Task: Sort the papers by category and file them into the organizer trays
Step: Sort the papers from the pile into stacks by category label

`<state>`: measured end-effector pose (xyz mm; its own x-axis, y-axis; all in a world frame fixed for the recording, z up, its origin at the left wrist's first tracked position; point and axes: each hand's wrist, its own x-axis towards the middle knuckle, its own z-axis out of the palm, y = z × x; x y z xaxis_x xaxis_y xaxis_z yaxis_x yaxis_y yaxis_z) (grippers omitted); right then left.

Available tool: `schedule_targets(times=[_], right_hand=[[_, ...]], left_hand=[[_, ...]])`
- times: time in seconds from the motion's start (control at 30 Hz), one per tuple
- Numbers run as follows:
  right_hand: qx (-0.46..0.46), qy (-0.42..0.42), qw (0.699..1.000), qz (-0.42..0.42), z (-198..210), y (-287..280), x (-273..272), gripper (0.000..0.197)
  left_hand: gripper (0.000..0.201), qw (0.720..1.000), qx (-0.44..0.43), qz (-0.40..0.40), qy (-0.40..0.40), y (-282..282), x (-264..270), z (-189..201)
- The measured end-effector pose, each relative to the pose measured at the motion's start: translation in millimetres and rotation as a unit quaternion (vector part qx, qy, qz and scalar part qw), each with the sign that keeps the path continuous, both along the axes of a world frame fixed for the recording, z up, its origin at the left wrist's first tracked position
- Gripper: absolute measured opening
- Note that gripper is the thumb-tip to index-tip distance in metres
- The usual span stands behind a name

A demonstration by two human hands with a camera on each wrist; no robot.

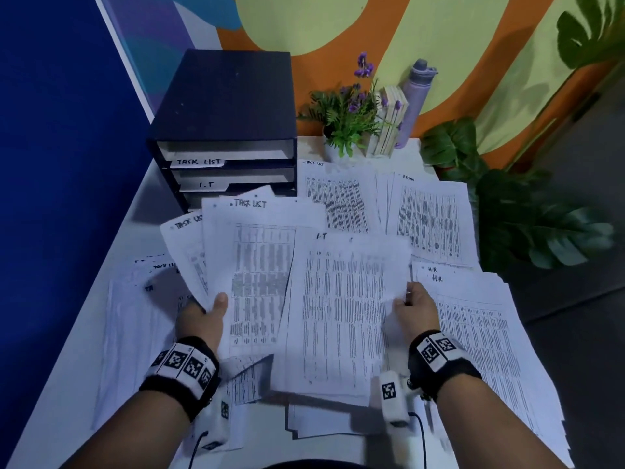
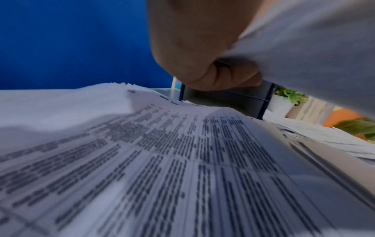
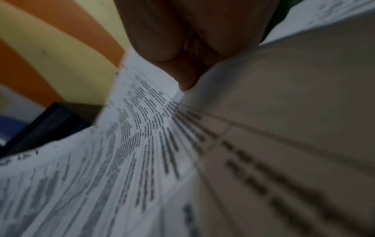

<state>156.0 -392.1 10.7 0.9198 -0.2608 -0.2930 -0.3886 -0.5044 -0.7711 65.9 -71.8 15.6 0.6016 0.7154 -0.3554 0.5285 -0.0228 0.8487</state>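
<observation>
My left hand [image 1: 206,311] grips a fan of printed sheets headed TASK LIST [image 1: 250,252], thumb on top, lifted above the table. In the left wrist view the curled fingers [image 2: 202,67] hold those sheets from below. My right hand [image 1: 414,308] pinches the right edge of a sheet headed I.T [image 1: 341,309], which overlaps the fan; its fingers [image 3: 182,52] clamp the paper in the right wrist view. The dark blue organizer [image 1: 226,130] stands at the back left, with trays labelled TASK LIST [image 1: 199,161] and I.T [image 1: 206,185].
Paper piles cover the white table [image 1: 67,367]: a TASK LIST pile [image 1: 338,198], an ADMIN pile [image 1: 433,218], an HR pile [image 1: 473,333], more sheets at the left [image 1: 135,319]. A potted plant [image 1: 348,120], books and a purple bottle [image 1: 417,96] stand at the back.
</observation>
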Motion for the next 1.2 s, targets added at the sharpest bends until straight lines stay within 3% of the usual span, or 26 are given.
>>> schedule_targets(times=[0.07,0.17,0.27,0.33,0.4,0.5,0.57,0.63,0.73,0.93,1.07,1.2], right_hand=[[-0.071,0.009,0.997,0.03,-2,-3,-2,0.025],[-0.089,0.018,0.995,0.041,-5,-6,-8,0.033],[-0.1,0.039,0.992,0.065,-4,-2,-13,0.053],[-0.153,0.015,0.984,0.09,-4,3,-12,0.065],[-0.181,-0.038,0.976,0.114,-3,8,-6,0.06],[0.011,-0.047,0.991,0.127,10,22,5,0.033],[0.163,-0.001,0.979,0.124,25,35,9,0.018],[0.236,0.016,0.964,0.118,32,43,11,0.016],[0.173,-0.007,0.98,0.101,26,41,19,0.011],[0.162,0.007,0.986,0.041,20,17,31,0.009],[0.178,0.022,0.984,0.004,15,3,40,0.013],[0.215,0.032,0.976,0.034,18,3,40,0.013]], left_hand=[[0.024,0.999,0.023,0.03,-0.007,8,2,7],[0.028,0.996,0.053,0.065,-0.037,18,8,24],[0.028,0.989,0.081,0.093,-0.08,26,11,39],[0.027,0.987,0.095,0.092,-0.093,27,13,45],[0.024,0.988,0.082,0.089,-0.098,20,14,49],[0.015,0.993,0.039,0.058,-0.091,0,14,50],[0.015,0.996,0.003,0.026,-0.082,-15,12,44],[0.013,0.997,-0.035,-0.004,-0.065,-26,12,36],[0.01,0.997,-0.058,-0.031,-0.031,-35,14,23],[0.004,0.996,-0.08,-0.048,-0.016,-35,18,21],[0.013,0.997,-0.056,-0.046,-0.023,-36,20,26],[0.016,0.994,-0.058,-0.094,0.004,-38,26,24]])
